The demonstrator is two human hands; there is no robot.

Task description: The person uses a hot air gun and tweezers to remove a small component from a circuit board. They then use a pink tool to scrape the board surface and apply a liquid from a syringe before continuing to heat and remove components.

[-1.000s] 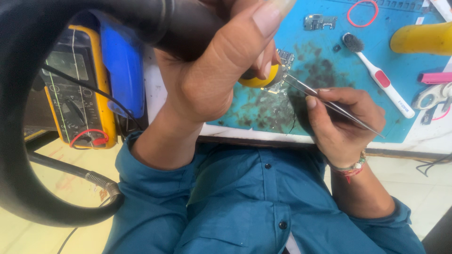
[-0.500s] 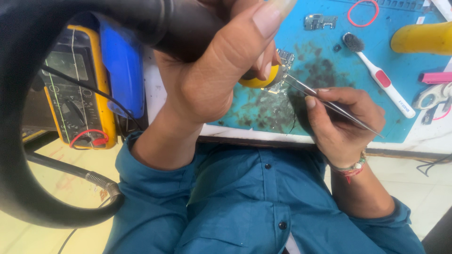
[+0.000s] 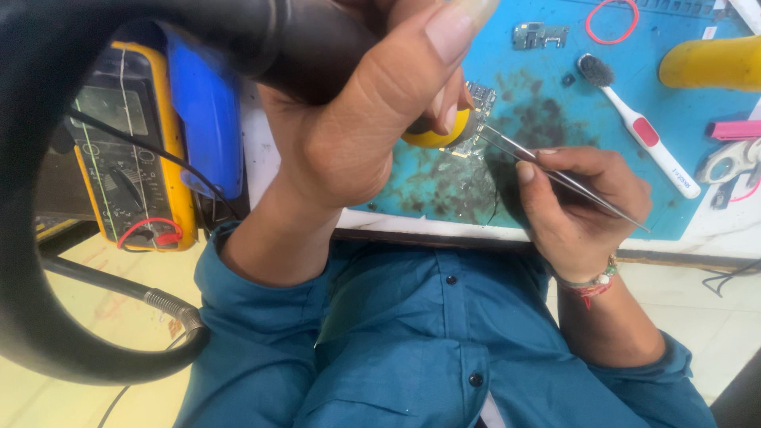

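Blue work mat point(image 3: 602, 119), stained dark in the middle, covers the white bench top at the upper right; below it shows the person's teal buttoned shirt point(image 3: 412, 341); a thick black hose point(image 3: 32, 238) curves round the left of the view, and inside its curve lies a yellow multimeter point(image 3: 127, 150) with red and black leads; the left hand point(image 3: 357, 135) is closed round a black tool handle point(image 3: 309, 47) whose yellow end point(image 3: 436, 139) comes down beside a small circuit board point(image 3: 478, 107) on the mat; the right hand point(image 3: 575, 202), a beaded band at its wrist, pinches thin metal tweezers point(image 3: 555, 174) between thumb and fingers, their tip reaching the board's edge; a white and red toothbrush point(image 3: 642, 131) lies to the right, near a yellow bottle point(image 3: 709, 63); a red rubber ring point(image 3: 612, 20) and a second small board point(image 3: 539, 36) lie at the mat's top.
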